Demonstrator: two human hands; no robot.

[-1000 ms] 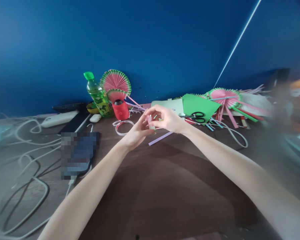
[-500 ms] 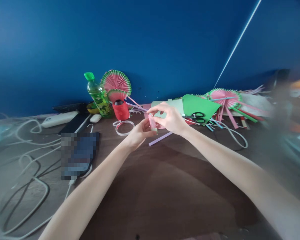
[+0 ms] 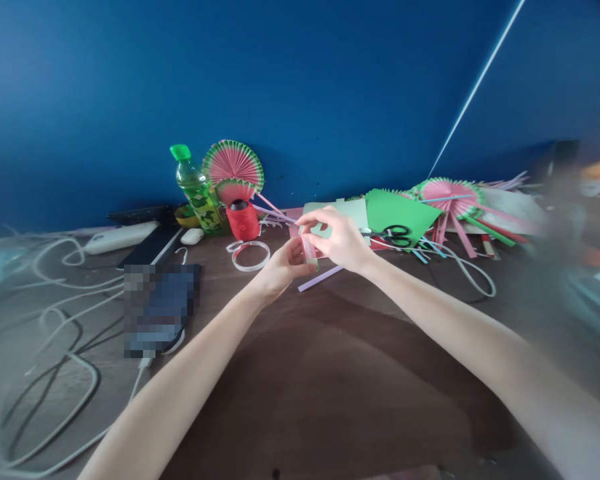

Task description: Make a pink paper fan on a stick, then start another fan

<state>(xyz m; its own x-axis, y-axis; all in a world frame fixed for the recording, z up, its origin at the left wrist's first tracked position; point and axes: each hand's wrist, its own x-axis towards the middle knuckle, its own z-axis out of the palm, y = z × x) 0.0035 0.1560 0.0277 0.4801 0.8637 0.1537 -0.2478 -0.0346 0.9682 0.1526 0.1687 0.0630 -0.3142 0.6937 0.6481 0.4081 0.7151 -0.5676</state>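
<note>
Between my two hands is a small pleated strip of pink paper [image 3: 309,251] with a green end, held above the dark table. My left hand [image 3: 284,267] grips its lower part, thumb in front and fingers behind. From the right, my right hand [image 3: 341,239] pinches the upper part with thumb and forefinger. A lilac paper strip [image 3: 320,279] lies on the table just below the hands. Black-handled scissors [image 3: 397,236] rest on a green paper sheet [image 3: 400,212] to the right of my right hand.
Left of the hands stand a red thread spool [image 3: 243,221], a green-capped bottle [image 3: 198,190] and a pink-and-green paper fan [image 3: 236,163]. A white cable ring [image 3: 250,256] lies nearby. Another paper fan [image 3: 450,197] sits back right. Phone [image 3: 163,310] and looping cables [image 3: 93,373] fill the left.
The pleated paper is tilted slightly differently between my fingers. Both hands stay in nearly the same place, still holding it.
</note>
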